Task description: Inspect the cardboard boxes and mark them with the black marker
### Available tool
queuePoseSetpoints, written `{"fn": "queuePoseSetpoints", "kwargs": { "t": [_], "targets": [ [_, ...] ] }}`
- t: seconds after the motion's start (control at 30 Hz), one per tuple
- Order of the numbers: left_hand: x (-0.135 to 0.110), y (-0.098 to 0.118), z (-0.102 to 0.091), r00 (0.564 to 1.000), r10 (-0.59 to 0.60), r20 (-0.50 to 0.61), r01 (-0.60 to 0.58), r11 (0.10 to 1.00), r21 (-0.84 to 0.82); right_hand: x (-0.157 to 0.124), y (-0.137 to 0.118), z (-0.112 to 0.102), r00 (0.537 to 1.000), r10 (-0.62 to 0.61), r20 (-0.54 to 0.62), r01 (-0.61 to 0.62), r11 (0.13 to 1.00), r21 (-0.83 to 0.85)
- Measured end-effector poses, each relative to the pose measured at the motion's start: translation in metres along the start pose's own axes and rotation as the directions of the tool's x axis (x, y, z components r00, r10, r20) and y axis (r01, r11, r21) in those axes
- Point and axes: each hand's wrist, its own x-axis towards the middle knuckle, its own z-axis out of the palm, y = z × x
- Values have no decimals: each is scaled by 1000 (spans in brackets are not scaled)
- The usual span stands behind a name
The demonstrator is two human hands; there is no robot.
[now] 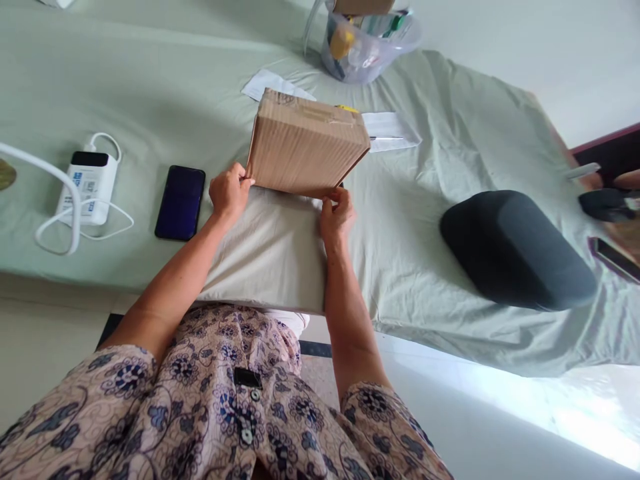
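A brown cardboard box (305,143), taped on top, is tipped up on its near edge above a pale folded cloth (270,250) on the bed. My left hand (229,192) pinches the box's lower left corner. My right hand (337,215) grips its lower right edge, fingers curled. Both hands hold the box tilted away from me.
A dark phone (181,202) lies left of my hands, beside a white power bank (89,185) with a coiled cable. A black cushion (515,250) sits on the green sheet (425,220) at right. A clear plastic tub (367,40) and white papers (390,130) lie behind the box.
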Motion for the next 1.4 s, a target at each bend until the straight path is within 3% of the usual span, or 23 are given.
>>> {"fn": "queuePoseSetpoints", "kwargs": {
  "t": [0.27,0.43,0.63,0.73,0.87,0.97,1.07,1.17,1.27,1.4],
  "targets": [
    [4,-2,-9,992,53,112,-72,983,169,-2,8,6,997,-46,69,58,982,-181],
    [11,-13,-9,978,172,116,-187,973,134,-1,13,6,996,-70,51,75,993,-96],
    [12,-21,-15,924,290,249,-308,951,38,-2,9,8,998,-53,-24,52,998,-22],
    [10,-18,-17,914,300,273,-325,944,51,-2,0,3,991,-96,-91,95,995,-19],
    [7,-11,-22,892,312,328,-358,929,90,-4,-23,-11,926,-323,-197,301,944,-137],
    [5,-6,-26,862,309,403,-385,915,121,-10,-46,-18,890,-428,-157,394,895,-210],
    [2,-1,-27,838,315,446,-406,905,123,-15,-63,-16,904,-426,-33,405,880,-248],
    [-2,2,-26,831,335,443,-429,894,129,-16,-67,-12,903,-426,63,428,870,-246],
    [-4,3,-25,837,357,414,-437,892,115,-11,-61,-10,887,-458,59,459,863,-210],
    [-1,1,-23,858,437,271,-452,892,-8,-5,-53,-11,863,-502,51,503,847,-172]
  ]
}}
